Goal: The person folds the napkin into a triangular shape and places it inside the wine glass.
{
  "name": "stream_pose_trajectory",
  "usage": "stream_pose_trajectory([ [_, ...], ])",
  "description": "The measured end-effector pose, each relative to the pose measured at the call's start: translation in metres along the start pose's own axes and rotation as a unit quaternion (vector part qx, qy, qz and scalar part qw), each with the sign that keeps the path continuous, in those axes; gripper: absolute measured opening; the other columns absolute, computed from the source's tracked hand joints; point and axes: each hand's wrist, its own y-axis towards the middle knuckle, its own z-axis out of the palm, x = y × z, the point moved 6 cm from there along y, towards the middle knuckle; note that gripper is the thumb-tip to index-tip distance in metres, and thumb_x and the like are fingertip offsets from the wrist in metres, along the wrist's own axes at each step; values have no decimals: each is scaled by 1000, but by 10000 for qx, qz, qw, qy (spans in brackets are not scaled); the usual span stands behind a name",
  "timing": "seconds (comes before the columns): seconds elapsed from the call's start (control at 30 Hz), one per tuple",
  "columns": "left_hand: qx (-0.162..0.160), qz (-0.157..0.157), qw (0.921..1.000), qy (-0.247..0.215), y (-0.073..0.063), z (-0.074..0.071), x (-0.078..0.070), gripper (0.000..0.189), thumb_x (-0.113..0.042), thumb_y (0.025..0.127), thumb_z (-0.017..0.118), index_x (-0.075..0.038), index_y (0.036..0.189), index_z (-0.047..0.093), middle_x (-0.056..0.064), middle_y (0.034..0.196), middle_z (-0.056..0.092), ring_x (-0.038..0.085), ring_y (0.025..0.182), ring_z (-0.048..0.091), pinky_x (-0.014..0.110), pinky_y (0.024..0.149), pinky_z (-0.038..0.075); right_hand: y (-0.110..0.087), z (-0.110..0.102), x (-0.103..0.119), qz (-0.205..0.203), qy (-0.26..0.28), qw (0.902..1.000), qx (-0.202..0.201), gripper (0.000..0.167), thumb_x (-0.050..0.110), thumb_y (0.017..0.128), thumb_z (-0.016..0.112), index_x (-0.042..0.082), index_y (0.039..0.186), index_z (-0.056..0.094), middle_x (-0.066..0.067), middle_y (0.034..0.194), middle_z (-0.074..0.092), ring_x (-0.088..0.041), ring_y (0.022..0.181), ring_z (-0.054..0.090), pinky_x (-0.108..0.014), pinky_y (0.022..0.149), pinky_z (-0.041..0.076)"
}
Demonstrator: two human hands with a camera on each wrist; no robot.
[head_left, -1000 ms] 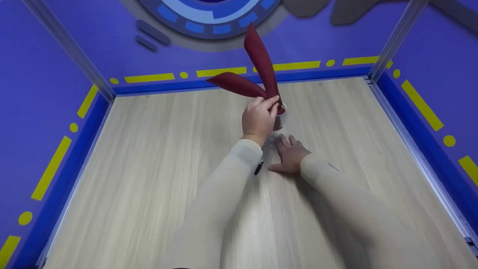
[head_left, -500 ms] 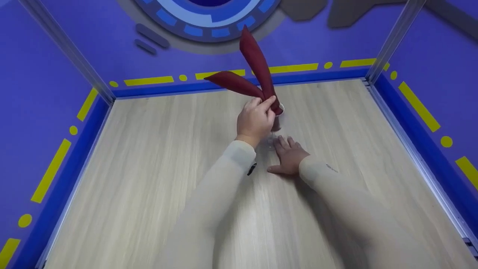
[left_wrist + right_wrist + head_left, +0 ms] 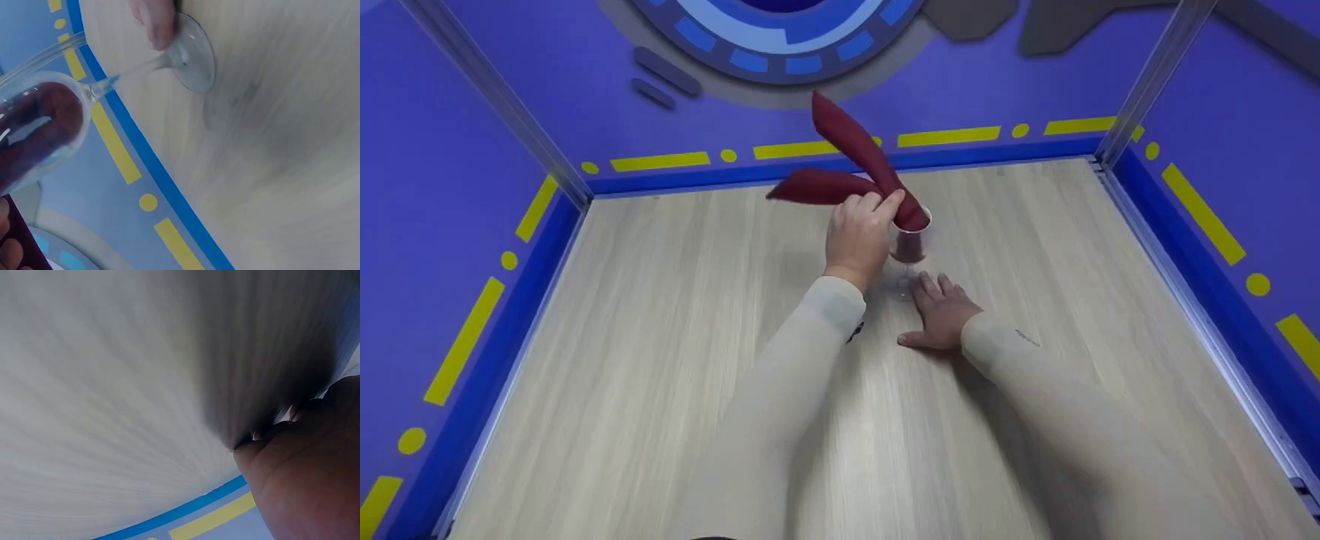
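Observation:
A dark red folded cloth napkin (image 3: pixel 851 139) stands in a clear stemmed wine glass (image 3: pixel 909 246), its two pointed ends leaning up and to the left out of the rim. My left hand (image 3: pixel 858 238) grips the napkin just left of the rim, thumb against the cloth. In the left wrist view the napkin's lower part shows folded inside the bowl. My right hand (image 3: pixel 945 315) lies spread on the table, fingertips at the foot of the glass. The left wrist view shows the right fingers (image 3: pixel 157 25) resting on the round glass foot (image 3: pixel 198 59).
The pale wood-grain table (image 3: pixel 660 337) is bounded by blue-purple panels with yellow dashes on the left, back and right. Metal posts (image 3: pixel 1166 71) stand at the back corners, and a metal rail (image 3: pixel 1207 330) runs along the right edge.
My left hand has moved left and slightly down, tilting the napkin's ends over to the left. More of the glass's bowl shows now. My right hand has stayed in place.

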Motion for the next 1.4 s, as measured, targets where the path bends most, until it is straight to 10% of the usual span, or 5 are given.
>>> stream_pose_trajectory([
  [0.27, -616, 254, 9972, 352, 1, -1, 3, 30, -14, 107, 57, -26, 126, 76, 7, 115, 63, 26, 102, 61, 39, 94, 52, -3, -3, 2, -11, 21, 10000, -93, 113, 73, 94, 59, 3, 168, 11, -22, 176, 6, -52, 161, 7, -62, 130, 16],
  [0.9, -443, 544, 9975, -16, -5, 7, 8, 35, -15, 108, 60, -25, 140, 69, 9, 129, 66, 26, 110, 68, 36, 105, 55, -9, -15, 9, 65, -2, 9997, -236, 105, 69, 95, 62, -4, 163, 30, -28, 168, 32, -48, 155, 33, -60, 125, 31],
  [1.03, -480, 508, 9975, -121, -5, 9, 11, 36, -14, 108, 58, -26, 141, 69, 8, 129, 67, 25, 111, 68, 36, 103, 57, -23, -46, 19, -20, 43, 9997, -250, 58, 53, 99, 65, -3, 115, 71, -20, 111, 75, -34, 98, 71, -53, 95, 56],
  [1.17, -647, 519, 9964, -151, -6, 9, 12, 35, -14, 109, 58, -26, 140, 70, 7, 127, 69, 24, 109, 69, 35, 100, 58, -42, -98, 31, -426, 42, 9974, -576, 42, 39, 98, 70, 10, 69, 65, 0, 65, 57, -18, 60, 50, -42, 62, 51],
  [1.4, -962, 591, 9933, -234, -6, 7, 12, 31, -17, 110, 57, -23, 135, 73, 6, 122, 71, 24, 104, 70, 35, 98, 58, -61, -175, 33, 30, 840, 9615, -2617, 34, 31, 102, 69, 6, 80, 75, -9, 72, 68, -28, 69, 64, -42, 65, 54],
])
